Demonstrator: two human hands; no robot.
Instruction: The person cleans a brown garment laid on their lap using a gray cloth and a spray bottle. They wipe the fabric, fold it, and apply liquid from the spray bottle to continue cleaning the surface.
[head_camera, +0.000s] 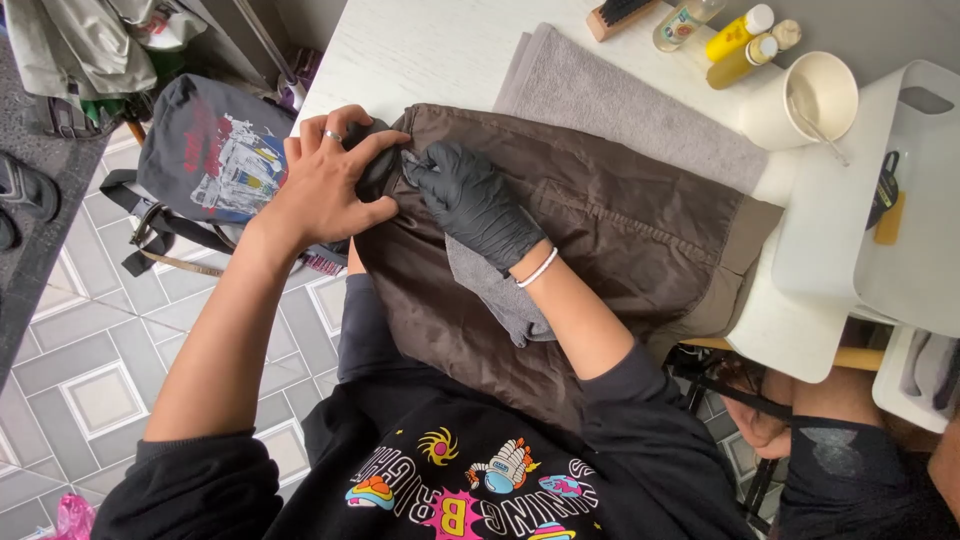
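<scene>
Brown jacket (600, 230) is spread over the white table (400, 50), hanging off the near edge toward the person. Left hand (325, 185), bare with a ring, presses flat on the jacket's left edge, fingers spread, bunching the fabric. Right hand (475, 200) in a black glove pinches a small grey cloth (500, 295) against the fabric just beside it. Far behind sits a grey towel (620, 100), a white cup (810, 100) and yellow bottles (740, 45); a dark backpack (215, 155) lies on the floor at left.
</scene>
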